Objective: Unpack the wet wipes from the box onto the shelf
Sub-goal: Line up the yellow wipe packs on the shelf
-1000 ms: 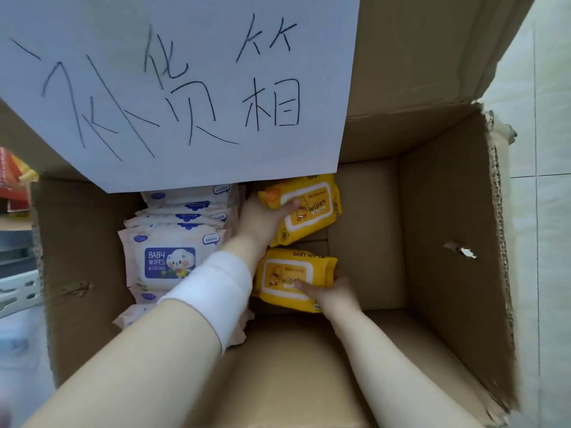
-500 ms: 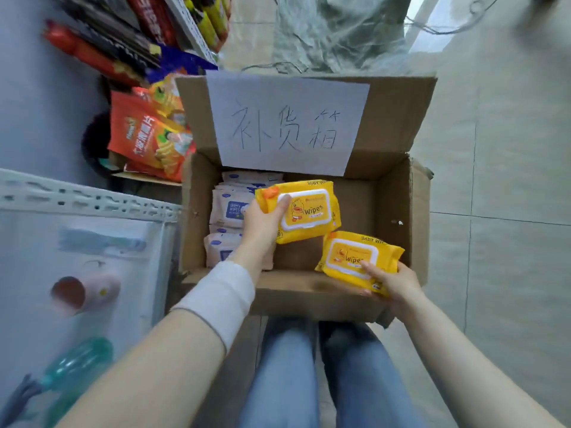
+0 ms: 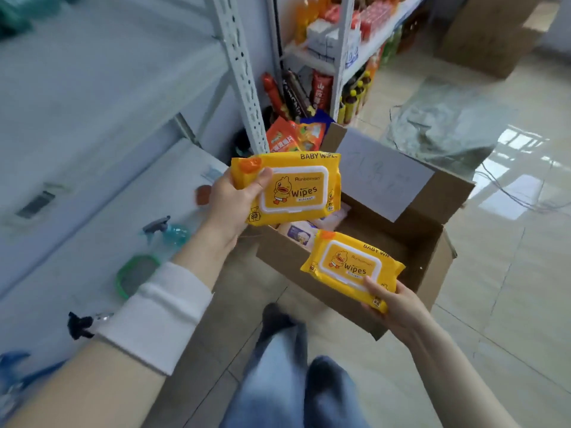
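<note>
My left hand (image 3: 232, 205) grips a yellow wipes pack (image 3: 296, 188) by its left end, held up over the box's left corner. My right hand (image 3: 394, 301) holds a second yellow wipes pack (image 3: 350, 268) by its lower right corner, above the box's near edge. The open cardboard box (image 3: 411, 242) stands on the floor with a white paper sign (image 3: 381, 174) on its flap. Pale wipes packs (image 3: 301, 231) lie inside it. The white shelf (image 3: 74, 211) runs along my left.
On the shelf lie a teal spray bottle (image 3: 167, 233), a green-rimmed item (image 3: 136, 274) and a black clip (image 3: 78, 325). A perforated upright (image 3: 241, 72) stands behind the box, with snack bags (image 3: 293, 135) and a stocked rack (image 3: 336, 41) beyond. Another box (image 3: 491, 32) stands far right.
Both hands lifted the yellow packs out of the box and raised them. The view pulled back and swung toward the shelf on the left.
</note>
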`<state>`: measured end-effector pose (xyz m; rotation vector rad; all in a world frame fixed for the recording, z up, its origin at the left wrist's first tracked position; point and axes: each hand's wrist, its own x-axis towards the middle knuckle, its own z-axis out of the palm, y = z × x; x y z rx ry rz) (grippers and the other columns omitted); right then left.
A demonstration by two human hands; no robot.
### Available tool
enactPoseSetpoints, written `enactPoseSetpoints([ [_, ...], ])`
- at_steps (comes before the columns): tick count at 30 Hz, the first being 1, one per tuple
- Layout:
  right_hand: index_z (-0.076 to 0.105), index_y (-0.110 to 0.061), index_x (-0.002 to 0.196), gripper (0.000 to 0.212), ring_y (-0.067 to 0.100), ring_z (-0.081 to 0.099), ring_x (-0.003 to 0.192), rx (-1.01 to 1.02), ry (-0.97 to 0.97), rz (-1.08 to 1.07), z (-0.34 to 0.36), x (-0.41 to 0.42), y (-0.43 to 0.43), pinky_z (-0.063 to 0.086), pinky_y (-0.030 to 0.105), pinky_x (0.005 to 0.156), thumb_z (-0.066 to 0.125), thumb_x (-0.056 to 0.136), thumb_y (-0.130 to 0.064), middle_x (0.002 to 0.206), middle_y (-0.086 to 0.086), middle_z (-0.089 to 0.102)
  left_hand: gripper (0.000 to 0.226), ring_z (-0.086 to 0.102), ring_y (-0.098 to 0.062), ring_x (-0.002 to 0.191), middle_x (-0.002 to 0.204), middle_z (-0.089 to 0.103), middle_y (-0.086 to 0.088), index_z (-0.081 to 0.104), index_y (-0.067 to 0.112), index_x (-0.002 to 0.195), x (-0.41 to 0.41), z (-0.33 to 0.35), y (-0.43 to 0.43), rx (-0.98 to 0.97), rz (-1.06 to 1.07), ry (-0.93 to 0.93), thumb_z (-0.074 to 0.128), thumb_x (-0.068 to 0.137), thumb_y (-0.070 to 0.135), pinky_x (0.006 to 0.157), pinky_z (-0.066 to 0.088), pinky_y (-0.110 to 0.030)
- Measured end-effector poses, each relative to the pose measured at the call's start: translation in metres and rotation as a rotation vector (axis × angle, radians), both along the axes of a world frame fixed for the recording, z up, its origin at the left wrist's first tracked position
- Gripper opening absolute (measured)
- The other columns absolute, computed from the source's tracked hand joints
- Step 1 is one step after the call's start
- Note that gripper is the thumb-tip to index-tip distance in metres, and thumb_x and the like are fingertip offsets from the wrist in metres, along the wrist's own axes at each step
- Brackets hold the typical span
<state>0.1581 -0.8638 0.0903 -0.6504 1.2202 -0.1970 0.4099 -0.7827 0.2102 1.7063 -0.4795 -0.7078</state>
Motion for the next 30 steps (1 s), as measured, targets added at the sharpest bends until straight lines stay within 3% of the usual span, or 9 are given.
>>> enactPoseSetpoints([
  [5, 0.058, -0.01, 0.11, 0.034, 0.023, 0.066, 0.087, -0.17, -0.101, 0.192, 0.073, 0.055, 0.035, 0.058, 0.025, 0.051, 0.066, 0.079, -0.019, 0.102, 0.009, 0.067, 0.002, 0.071, -0.014, 0.083, 0.081, 0.073, 0.012, 0.064, 0.029, 0.085, 0.043, 0.084, 0.099, -0.135, 0.174, -0.074, 0.062, 0.086, 0.03, 0.074, 0.056, -0.038],
  [8, 0.06, -0.011, 0.106, 0.054, 0.027, 0.067, 0.094, -0.211, -0.215, 0.292, 0.112, 0.101, 0.068, 0.06, 0.035, 0.068, 0.075, 0.058, -0.03, 0.107, 0.011, 0.069, 0.002, 0.069, -0.017, 0.09, 0.09, 0.071, 0.008, 0.063, 0.028, 0.088, 0.071, 0.119, 0.164, -0.185, 0.268, -0.14, 0.062, 0.086, 0.029, 0.085, 0.054, -0.042],
  [10, 0.061, -0.009, 0.106, 0.065, 0.02, 0.071, 0.081, -0.272, -0.263, 0.361, 0.135, 0.136, 0.098, 0.059, 0.028, 0.055, 0.079, 0.051, -0.037, 0.101, 0.009, 0.071, 0.001, 0.069, -0.016, 0.089, 0.088, 0.072, 0.008, 0.064, 0.026, 0.087, 0.091, 0.136, 0.211, -0.223, 0.329, -0.175, 0.063, 0.086, 0.025, 0.088, 0.054, -0.041],
  [12, 0.06, -0.009, 0.103, 0.049, 0.012, 0.069, 0.063, -0.319, -0.292, 0.429, 0.155, 0.176, 0.133, 0.052, 0.018, 0.045, 0.075, 0.064, -0.033, 0.096, 0.009, 0.071, 0.003, 0.07, -0.013, 0.084, 0.08, 0.073, 0.012, 0.064, 0.025, 0.084, 0.113, 0.15, 0.259, -0.247, 0.39, -0.212, 0.064, 0.085, 0.022, 0.088, 0.054, -0.039],
  [15, 0.06, -0.008, 0.106, 0.038, 0.011, 0.065, 0.067, -0.365, -0.326, 0.51, 0.174, 0.237, 0.189, 0.05, 0.016, 0.045, 0.067, 0.074, -0.028, 0.091, 0.005, 0.068, 0.004, 0.069, -0.016, 0.09, 0.087, 0.072, 0.008, 0.065, 0.024, 0.085, 0.151, 0.163, 0.34, -0.281, 0.511, -0.246, 0.068, 0.082, 0.023, 0.093, 0.052, -0.04],
  [20, 0.065, -0.013, 0.098, 0.094, 0.008, 0.069, 0.067, -0.5, -0.389, 0.668, 0.192, 0.326, 0.272, 0.052, 0.018, 0.049, 0.086, 0.021, -0.061, 0.08, -0.002, 0.074, 0.007, 0.069, -0.017, 0.09, 0.092, 0.072, 0.005, 0.067, 0.022, 0.09, 0.211, 0.158, 0.46, -0.31, 0.706, -0.236, 0.066, 0.084, 0.019, 0.091, 0.052, -0.042],
  [24, 0.06, -0.001, 0.112, 0.056, 0.015, 0.063, 0.07, -0.462, -0.378, 0.752, 0.198, 0.39, 0.309, 0.051, 0.017, 0.047, 0.078, 0.067, -0.031, 0.086, 0.005, 0.069, 0.007, 0.067, -0.02, 0.092, 0.096, 0.07, 0.002, 0.065, 0.024, 0.091, 0.251, 0.129, 0.522, -0.262, 0.81, -0.158, 0.063, 0.086, 0.02, 0.092, 0.05, -0.045],
  [27, 0.062, -0.004, 0.105, 0.066, 0.014, 0.065, 0.066, -0.512, -0.388, 0.812, 0.198, 0.448, 0.325, 0.051, 0.017, 0.047, 0.085, 0.054, -0.039, 0.082, 0.004, 0.07, 0.006, 0.066, -0.017, 0.089, 0.095, 0.069, 0.003, 0.064, 0.024, 0.091, 0.285, 0.107, 0.551, -0.239, 0.873, -0.106, 0.061, 0.087, 0.021, 0.09, 0.051, -0.043],
  [30, 0.055, -0.003, 0.115, 0.038, 0.017, 0.059, 0.075, -0.538, -0.394, 0.846, 0.195, 0.515, 0.335, 0.051, 0.017, 0.047, 0.067, 0.082, -0.016, 0.102, 0.012, 0.06, 0.006, 0.068, -0.016, 0.086, 0.089, 0.071, 0.005, 0.064, 0.023, 0.092, 0.327, 0.093, 0.571, -0.228, 0.91, -0.073, 0.061, 0.087, 0.023, 0.086, 0.052, -0.04],
])
